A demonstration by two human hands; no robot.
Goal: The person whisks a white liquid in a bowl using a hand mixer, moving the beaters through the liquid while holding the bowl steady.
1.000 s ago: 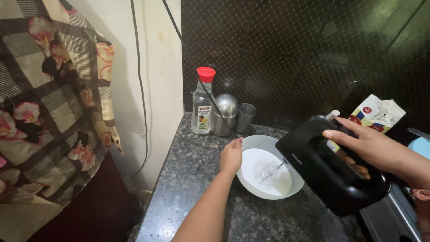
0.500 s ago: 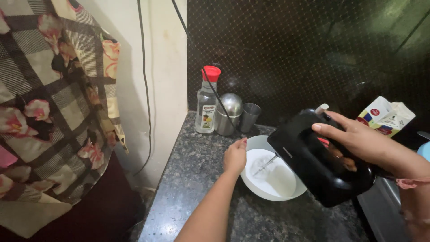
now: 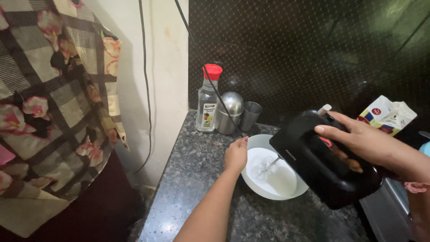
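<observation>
Here, left hand [image 3: 236, 155] steadies white bowl [image 3: 257, 142]; right hand [image 3: 365, 142] grips black mixer [image 3: 320, 166].

On the desk [image 3: 197, 166], the bowl [image 3: 255, 143] sits before the bottle [image 3: 208, 101] and steel cups [image 3: 230, 112]; the carton [image 3: 387, 116] stands far right.

place: home kitchen | worktop: dark speckled granite worktop [image 3: 197, 179] | wall: black patterned tile backsplash [image 3: 291, 49] | cooking gear: white round bowl of white batter [image 3: 273, 177], black electric hand mixer [image 3: 327, 161] | by the wall: clear bottle with red cap [image 3: 208, 99], steel cups [image 3: 239, 114] | left side: checked floral curtain [image 3: 49, 116]
</observation>
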